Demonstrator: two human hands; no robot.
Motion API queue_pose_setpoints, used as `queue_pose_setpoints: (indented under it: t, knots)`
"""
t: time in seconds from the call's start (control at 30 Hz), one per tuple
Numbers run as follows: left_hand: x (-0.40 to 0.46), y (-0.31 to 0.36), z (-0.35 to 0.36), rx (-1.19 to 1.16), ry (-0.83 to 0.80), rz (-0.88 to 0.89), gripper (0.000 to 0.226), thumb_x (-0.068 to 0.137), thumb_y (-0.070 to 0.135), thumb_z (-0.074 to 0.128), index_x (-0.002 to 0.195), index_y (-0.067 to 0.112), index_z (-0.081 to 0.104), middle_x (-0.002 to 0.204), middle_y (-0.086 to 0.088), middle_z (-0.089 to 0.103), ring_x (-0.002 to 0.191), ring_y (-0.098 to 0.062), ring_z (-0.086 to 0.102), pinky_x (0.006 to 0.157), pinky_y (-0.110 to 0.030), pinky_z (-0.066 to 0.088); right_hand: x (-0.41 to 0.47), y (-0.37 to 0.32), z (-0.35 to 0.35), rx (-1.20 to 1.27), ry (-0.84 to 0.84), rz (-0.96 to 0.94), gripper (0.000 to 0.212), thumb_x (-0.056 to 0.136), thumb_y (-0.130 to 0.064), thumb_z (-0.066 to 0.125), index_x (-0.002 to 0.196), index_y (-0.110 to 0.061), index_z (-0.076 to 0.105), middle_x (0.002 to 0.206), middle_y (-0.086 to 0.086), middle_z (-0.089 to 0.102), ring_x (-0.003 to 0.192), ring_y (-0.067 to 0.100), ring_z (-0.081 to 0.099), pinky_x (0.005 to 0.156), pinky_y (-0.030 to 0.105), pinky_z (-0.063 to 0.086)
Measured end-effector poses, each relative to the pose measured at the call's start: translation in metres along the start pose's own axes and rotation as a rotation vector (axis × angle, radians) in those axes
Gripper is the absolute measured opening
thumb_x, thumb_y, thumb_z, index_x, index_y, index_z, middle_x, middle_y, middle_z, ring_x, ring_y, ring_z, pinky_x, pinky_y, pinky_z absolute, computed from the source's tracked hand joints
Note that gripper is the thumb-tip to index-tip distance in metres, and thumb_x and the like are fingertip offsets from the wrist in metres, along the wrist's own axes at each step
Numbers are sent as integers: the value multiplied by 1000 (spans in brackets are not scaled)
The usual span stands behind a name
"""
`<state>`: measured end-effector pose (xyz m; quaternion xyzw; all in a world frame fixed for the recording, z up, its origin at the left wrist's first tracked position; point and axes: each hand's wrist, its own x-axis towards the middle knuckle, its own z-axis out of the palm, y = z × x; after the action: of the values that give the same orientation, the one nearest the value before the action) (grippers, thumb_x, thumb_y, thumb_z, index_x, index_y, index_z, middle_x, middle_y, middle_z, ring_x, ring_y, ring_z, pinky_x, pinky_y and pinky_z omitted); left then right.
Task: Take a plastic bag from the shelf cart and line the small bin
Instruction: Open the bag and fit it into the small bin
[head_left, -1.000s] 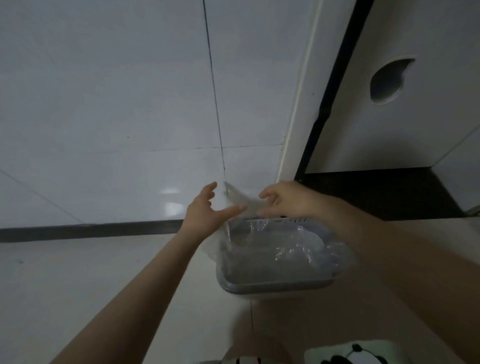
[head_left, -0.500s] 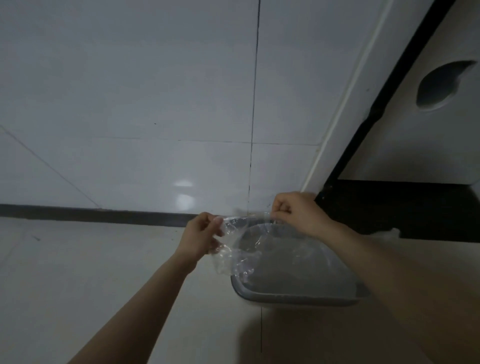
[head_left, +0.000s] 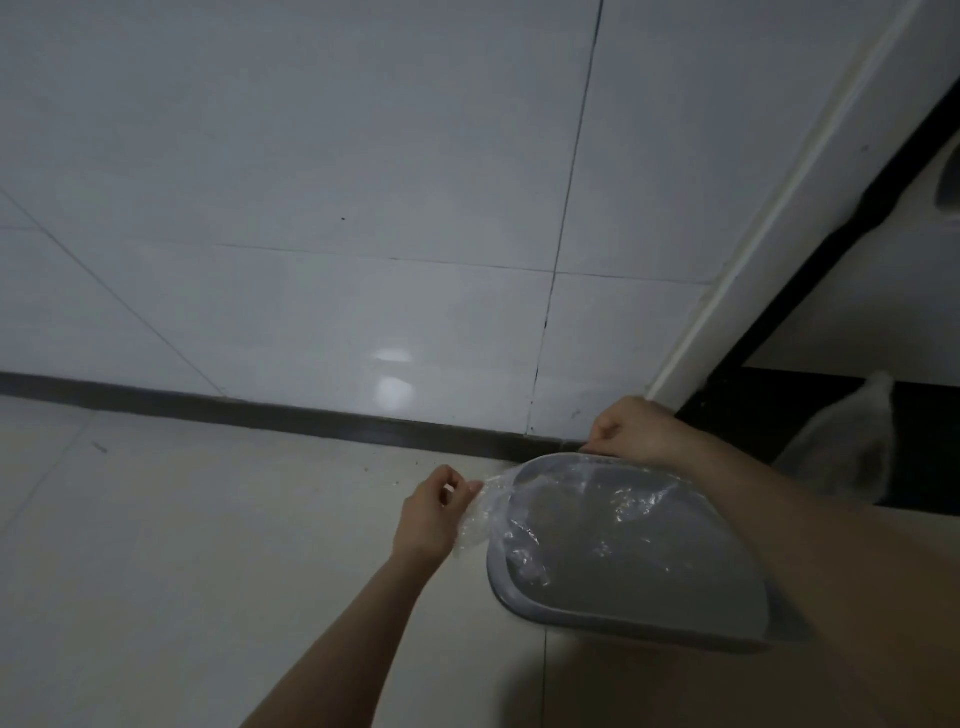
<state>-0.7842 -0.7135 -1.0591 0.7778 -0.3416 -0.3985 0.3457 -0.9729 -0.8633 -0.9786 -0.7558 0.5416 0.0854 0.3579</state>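
Observation:
A small grey bin (head_left: 524, 605) stands on the floor by the wall, at the lower right. A clear plastic bag (head_left: 587, 512) lies inside it, crinkled and glinting, with its edge spilling over the left rim. My left hand (head_left: 431, 514) pinches that bag edge just outside the bin's left side. At the bin's far rim, my right hand (head_left: 631, 431) grips the bag edge. My right forearm crosses over the bin's right side and hides that part of it.
White wall tiles (head_left: 311, 208) rise behind the bin above a dark baseboard (head_left: 260, 410). A white door frame (head_left: 779, 208) and a dark gap stand at the right. A pale bunched bag-like shape (head_left: 852, 441) sits beyond my right arm. Beige floor (head_left: 182, 571) spreads to the left.
Both hands closed on the bag edge and pulled it down toward the bin's rim, the left hand dragging its part out past the left side. The view has swung left.

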Motion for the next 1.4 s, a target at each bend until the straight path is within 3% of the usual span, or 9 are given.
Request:
queue_pose_setpoints:
  t: [0.07, 0.2, 0.33, 0.53, 0.73, 1.0, 1.1, 1.27, 1.4]
  knots:
    - [-4, -4, 1, 6, -19, 20, 26, 89, 31, 56, 84, 5, 56, 75, -5, 59, 68, -21, 53, 62, -33, 48, -2, 0, -2, 46, -26, 16, 27, 76, -39, 72, 56, -22, 65, 68, 0, 67, 85, 24, 65, 77, 30, 51]
    - [-8, 13, -14, -116, -5, 109, 20, 87, 33, 58, 94, 15, 57, 91, -2, 62, 85, -21, 60, 69, -28, 51, -15, -4, -15, 38, 52, -81, 27, 83, -41, 62, 87, -16, 72, 96, 7, 73, 95, 23, 64, 91, 36, 51]
    - [-6, 69, -35, 86, 141, 515, 19, 83, 28, 65, 100, 18, 62, 103, 4, 60, 95, -5, 56, 81, -17, 46, -46, -5, -40, 5, 144, -284, 20, 83, -27, 67, 100, -16, 69, 100, 8, 72, 94, 18, 66, 90, 33, 51]
    - [-6, 151, 15, 485, -339, 852, 30, 88, 34, 58, 114, 19, 64, 119, -2, 64, 107, -15, 58, 95, -31, 45, -88, 27, -78, -222, 171, -247, 19, 86, -33, 62, 96, -17, 68, 91, 0, 74, 82, 15, 66, 81, 36, 53]
    - [-2, 154, 56, 685, -429, 780, 39, 91, 37, 52, 126, 22, 55, 132, -6, 58, 119, -25, 53, 100, -36, 40, -119, 68, -68, -270, 217, -153, 23, 84, -43, 61, 93, -23, 66, 84, -6, 69, 76, 8, 61, 71, 28, 50]
    - [8, 149, 69, 364, -347, 634, 9, 82, 24, 67, 74, 20, 64, 78, -1, 71, 77, -16, 65, 78, -39, 53, -127, 110, -51, -219, 254, 41, 22, 70, -41, 73, 78, -24, 62, 81, -5, 62, 78, 16, 60, 65, 29, 44]
    - [10, 149, 72, 360, -332, 648, 10, 83, 26, 66, 74, 23, 61, 77, 1, 69, 74, -16, 63, 75, -38, 53, -128, 123, -50, -20, 328, 1, 20, 76, -31, 71, 71, -14, 64, 71, 6, 67, 67, 20, 62, 63, 30, 46]
    - [13, 145, 81, 381, -251, 609, 12, 84, 32, 64, 73, 27, 63, 75, 8, 66, 70, -11, 61, 68, -31, 51, -113, 145, -45, 305, 426, 17, 19, 83, -21, 66, 66, -14, 64, 64, 0, 64, 57, 6, 60, 53, 10, 42]
    - [17, 139, 84, 386, -241, 568, 12, 83, 32, 64, 72, 29, 64, 72, 11, 66, 69, -7, 61, 61, -23, 46, -95, 159, -29, 522, 423, 63, 18, 84, -23, 66, 67, -16, 64, 64, -1, 63, 61, 9, 59, 60, 20, 45]
